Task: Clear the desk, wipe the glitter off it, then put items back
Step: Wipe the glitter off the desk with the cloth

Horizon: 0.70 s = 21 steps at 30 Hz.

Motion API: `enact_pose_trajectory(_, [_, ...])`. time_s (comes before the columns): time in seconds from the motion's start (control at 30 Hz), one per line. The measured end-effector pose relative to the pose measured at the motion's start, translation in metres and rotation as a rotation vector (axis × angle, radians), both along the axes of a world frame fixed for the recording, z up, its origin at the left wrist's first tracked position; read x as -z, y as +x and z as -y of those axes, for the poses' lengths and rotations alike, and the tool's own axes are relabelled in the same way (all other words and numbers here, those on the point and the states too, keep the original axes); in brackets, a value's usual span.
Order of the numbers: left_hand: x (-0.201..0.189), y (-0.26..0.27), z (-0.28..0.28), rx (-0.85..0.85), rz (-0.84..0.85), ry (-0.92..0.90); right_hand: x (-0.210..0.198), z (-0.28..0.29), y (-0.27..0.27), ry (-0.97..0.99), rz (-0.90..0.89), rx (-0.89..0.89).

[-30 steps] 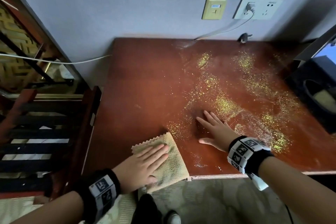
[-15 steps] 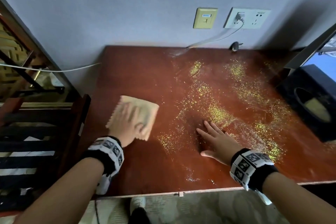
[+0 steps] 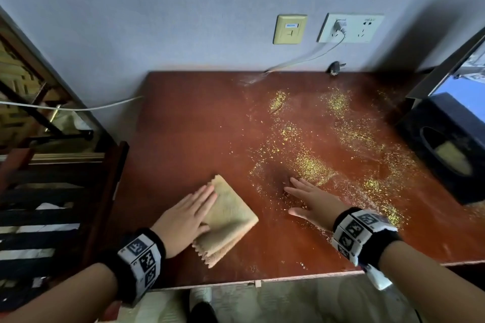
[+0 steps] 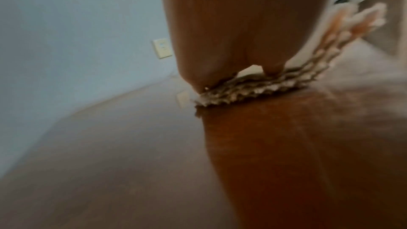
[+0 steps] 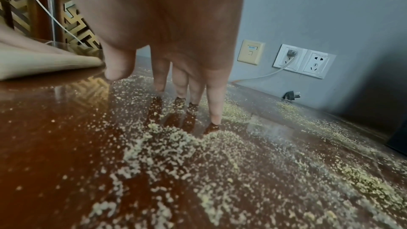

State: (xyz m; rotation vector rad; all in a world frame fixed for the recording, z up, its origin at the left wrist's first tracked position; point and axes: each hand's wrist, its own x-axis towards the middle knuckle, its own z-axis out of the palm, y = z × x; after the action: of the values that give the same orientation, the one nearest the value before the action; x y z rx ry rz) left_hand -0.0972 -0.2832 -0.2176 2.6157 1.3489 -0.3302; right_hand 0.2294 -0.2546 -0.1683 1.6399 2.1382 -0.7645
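A folded beige cloth (image 3: 228, 220) lies on the red-brown desk (image 3: 189, 123) near its front left. My left hand (image 3: 187, 215) presses flat on the cloth with straight fingers; the left wrist view shows the palm over the cloth's zigzag edge (image 4: 253, 88). Yellow glitter (image 3: 312, 165) is strewn over the desk's middle and right side. My right hand (image 3: 312, 199) lies flat on the desk with fingers spread, its fingertips (image 5: 214, 117) touching the wood at the edge of a glitter patch (image 5: 176, 142).
A black tissue box (image 3: 446, 147) stands at the desk's right edge. Wall sockets (image 3: 350, 27) with a plugged cable, and a loose black plug (image 3: 335, 67), sit at the back. A dark wooden chair (image 3: 68, 207) stands left of the desk.
My left hand has slid the cloth from the front edge to the desk's left middle, then back toward me and to the right. The right hand has stayed flat on the desk.
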Motion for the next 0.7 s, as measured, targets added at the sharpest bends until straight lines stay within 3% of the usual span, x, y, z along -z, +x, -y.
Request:
enact_pose_trajectory(0.13, [-0.010,0.020,-0.001,-0.102,0.037,0.069,0.003,0.003,0.001,0.016,0.003,-0.011])
enact_pose_trajectory(0.33, [-0.001,0.045,0.074,0.267,0.194,-0.022,-0.001,0.010,0.006,0.009,0.006,-0.036])
enact_pose_trajectory(0.4, [-0.003,0.038,0.075,0.279,0.204,-0.054,-0.002,0.009,0.006,0.012,0.009,-0.050])
enact_pose_trajectory(0.47, [-0.007,0.028,0.051,0.180,0.238,-0.057,-0.001,0.007,0.006,0.020,0.005,-0.057])
enact_pose_trajectory(0.57, [-0.002,0.004,-0.014,-0.199,0.339,-0.026,0.003,-0.003,0.005,0.033,0.006,-0.059])
enact_pose_trajectory(0.7, [0.000,-0.007,-0.092,-0.566,0.090,-0.057,0.009,-0.025,0.003,0.079,0.008,-0.019])
